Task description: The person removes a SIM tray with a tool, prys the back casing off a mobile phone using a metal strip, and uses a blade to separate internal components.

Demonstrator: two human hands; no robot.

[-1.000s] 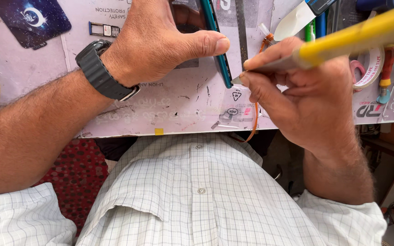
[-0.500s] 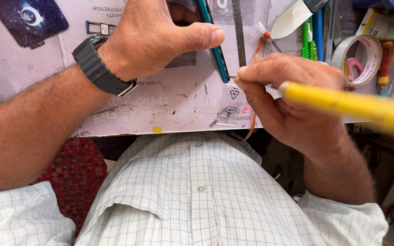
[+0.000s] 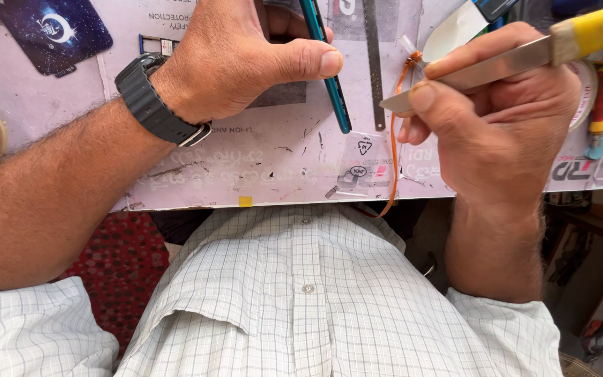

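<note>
Fingers of the left hand (image 3: 242, 59) pinch a teal phone (image 3: 326, 66) on edge, while at three o'clock the right hand (image 3: 497, 132) grips a yellow-handled metal blade (image 3: 483, 70).

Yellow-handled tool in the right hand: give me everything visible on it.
The tool has a flat, bare metal blade, silver-grey, running into a yellow handle whose far end leaves the picture at the top right. It lies at a shallow tilt, tip down-left, handle up-right. The right hand pinches the blade between thumb and fingers near the tip. The tip stops short of the teal phone edge held by the left hand, not touching it.
</note>
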